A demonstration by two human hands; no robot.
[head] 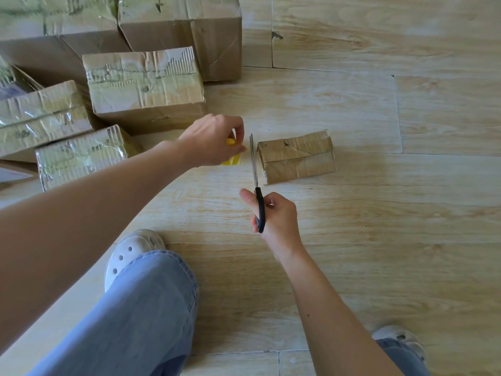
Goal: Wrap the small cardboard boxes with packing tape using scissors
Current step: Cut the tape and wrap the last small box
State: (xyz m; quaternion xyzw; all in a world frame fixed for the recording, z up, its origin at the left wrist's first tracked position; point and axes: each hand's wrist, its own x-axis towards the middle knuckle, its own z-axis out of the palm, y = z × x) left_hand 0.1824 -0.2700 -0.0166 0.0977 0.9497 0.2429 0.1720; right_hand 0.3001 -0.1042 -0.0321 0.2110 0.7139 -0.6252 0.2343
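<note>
We are crouched over a pale wood-grain floor (379,240), and the small box (296,158) we are wrapping lies on it just past the middle of the view, toward 1 o'clock from our right hand (276,215). It is a crumpled brown cardboard box lying flat, with glossy tape showing at its near left corner.

Our right hand grips the black handles of the scissors (256,180), fingers curled round them and the thumb stretched out on the left side. The metal blades point to 12 o'clock and run along the left end of the small box, just beside it. They lie close together; we cannot tell whether they are fully closed.

Our left hand (214,139) reaches in from 8 o'clock and holds a yellow tape roll (232,158), fingers bent over its top and hiding most of it. The roll sits at 9 o'clock from the blades, near them. We cannot make out a strip of tape between the roll and the box.

At 10 to 11 o'clock stands a pile of bigger cardboard boxes (146,88), most with wrinkled clear tape across their tops. At 7 o'clock our leg in blue jeans (130,316) ends in a white perforated shoe (130,251); a second shoe (398,337) shows at 4 o'clock.
</note>
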